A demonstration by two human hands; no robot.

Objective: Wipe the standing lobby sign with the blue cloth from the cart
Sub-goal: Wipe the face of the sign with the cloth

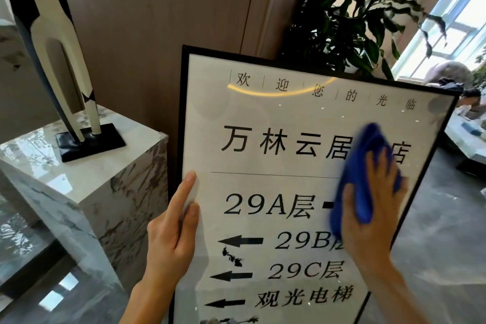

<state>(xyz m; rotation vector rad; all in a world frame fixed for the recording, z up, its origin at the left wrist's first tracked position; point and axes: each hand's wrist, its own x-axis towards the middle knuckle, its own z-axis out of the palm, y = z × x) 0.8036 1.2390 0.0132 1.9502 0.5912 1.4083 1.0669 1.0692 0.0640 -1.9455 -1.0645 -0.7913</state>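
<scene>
The lobby sign [276, 166] fills the middle of the view: tall white panel w/ thin black frame, glossy front, tilted so its top edge slopes down to the right. It carries black Chinese text, floor labels 29A, 29B, 29C and 3 left-pointing arrows; a curved strip of light reflects near the top line. Both hands are on it, one at each side, at about mid-height.

Left of the sign stands a marble pedestal [86, 192], veined white and brown, just beside the frame. On its top sits a black-and-cream sculpture [56, 47] on a flat black base. Behind the sign's upper right corner is a leafy green plant [368, 13], w/ bright windows beyond it. Grey floor shows at lower right.

Right hand [373, 208] lies flat on the sign's right half, fingers pointing up, thumb out to the left, pressing the blue cloth [368, 166] against the glass. The cloth is bunched, sticks out above and left of the fingers, and hides part of the big title line and the 29A row.

Left hand [172, 229] holds the sign's left frame edge: index finger straight along the white panel, thumb on the front, other fingers wrapped behind the frame, out of sight.
</scene>
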